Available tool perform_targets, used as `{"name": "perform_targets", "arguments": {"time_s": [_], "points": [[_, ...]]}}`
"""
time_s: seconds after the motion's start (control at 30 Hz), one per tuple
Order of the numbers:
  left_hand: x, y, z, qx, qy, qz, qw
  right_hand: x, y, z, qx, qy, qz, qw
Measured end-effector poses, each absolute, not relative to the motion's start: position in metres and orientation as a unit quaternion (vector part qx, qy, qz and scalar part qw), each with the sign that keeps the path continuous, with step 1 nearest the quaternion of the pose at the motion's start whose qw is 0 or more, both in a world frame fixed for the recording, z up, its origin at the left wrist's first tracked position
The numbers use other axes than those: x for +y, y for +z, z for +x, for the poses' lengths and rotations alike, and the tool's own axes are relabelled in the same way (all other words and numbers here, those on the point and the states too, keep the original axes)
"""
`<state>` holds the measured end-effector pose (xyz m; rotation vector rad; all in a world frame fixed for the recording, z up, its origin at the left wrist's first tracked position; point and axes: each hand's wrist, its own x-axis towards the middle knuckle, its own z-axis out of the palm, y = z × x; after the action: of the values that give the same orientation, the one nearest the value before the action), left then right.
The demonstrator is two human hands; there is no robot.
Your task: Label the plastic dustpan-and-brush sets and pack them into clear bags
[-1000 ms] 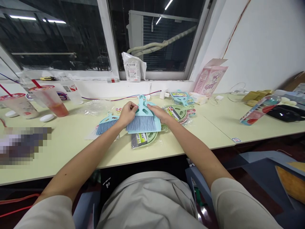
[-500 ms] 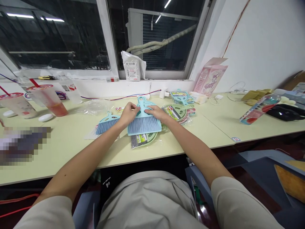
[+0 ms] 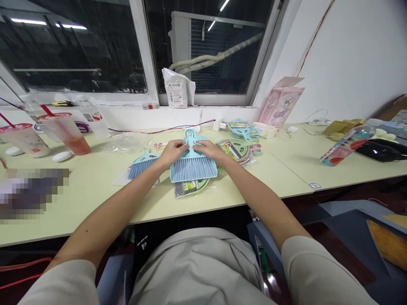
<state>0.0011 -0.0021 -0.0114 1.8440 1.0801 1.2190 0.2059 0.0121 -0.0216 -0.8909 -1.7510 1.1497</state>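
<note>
Between my hands is a light-blue hand brush (image 3: 194, 167) with grey-blue bristles, lying against a matching dustpan (image 3: 210, 171) behind it. My left hand (image 3: 174, 151) grips the set at the left of the brush's neck, and my right hand (image 3: 208, 150) grips it at the right. Both thumbs press on the front. Beneath the set, a bagged green brush-and-dustpan set (image 3: 192, 186) lies on the table, partly hidden. Left of it rests another blue brush set (image 3: 143, 164), partly behind my left forearm. More bagged green sets (image 3: 238, 149) lie to the right.
Bagged blue sets (image 3: 242, 129) lie at the table's back beside a pink box (image 3: 281, 106). Drink cups (image 3: 68, 133) stand at the left. On the right are a bottle (image 3: 345, 146) and a black object (image 3: 381, 149). Clear plastic wrapping (image 3: 125, 142) lies behind my left hand.
The brush and dustpan have tilted slightly and their lower edge sits a little lower and wider in view. Both hands keep their hold, with my left hand dipping slightly.
</note>
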Motion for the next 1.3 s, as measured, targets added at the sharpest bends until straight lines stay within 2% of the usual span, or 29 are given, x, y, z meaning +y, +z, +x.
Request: {"name": "perform_targets", "arguments": {"time_s": [0.3, 0.37, 0.43, 0.5, 0.57, 0.7, 0.9, 1.1, 1.3], "points": [[0.009, -0.012, -0.006, 0.449, 0.435, 0.729, 0.278, 0.016, -0.022, 0.205, -0.620, 0.532, -0.381, 0.432], [0.022, -0.013, -0.020, 0.479, 0.439, 0.728, 0.218, 0.022, -0.022, 0.209, -0.566, 0.546, -0.411, 0.461], [0.038, -0.015, -0.041, 0.520, 0.433, 0.727, 0.116, 0.031, -0.023, 0.216, -0.514, 0.545, -0.435, 0.499], [0.053, -0.020, -0.065, 0.577, 0.372, 0.727, -0.002, 0.041, -0.026, 0.223, -0.475, 0.529, -0.450, 0.540], [0.064, -0.028, -0.084, 0.632, 0.282, 0.720, -0.052, 0.051, -0.030, 0.229, -0.442, 0.514, -0.460, 0.573], [0.077, -0.045, -0.102, 0.658, 0.140, 0.738, -0.060, 0.063, -0.038, 0.234, -0.414, 0.504, -0.456, 0.605], [0.085, -0.057, -0.099, 0.686, 0.039, 0.726, -0.032, 0.058, -0.038, 0.228, -0.419, 0.507, -0.461, 0.596], [0.092, -0.059, -0.104, 0.701, 0.052, 0.711, -0.011, 0.046, -0.031, 0.224, -0.420, 0.506, -0.473, 0.587], [0.088, -0.062, -0.101, 0.710, 0.115, 0.693, -0.054, 0.050, -0.034, 0.224, -0.423, 0.508, -0.475, 0.581]]}}
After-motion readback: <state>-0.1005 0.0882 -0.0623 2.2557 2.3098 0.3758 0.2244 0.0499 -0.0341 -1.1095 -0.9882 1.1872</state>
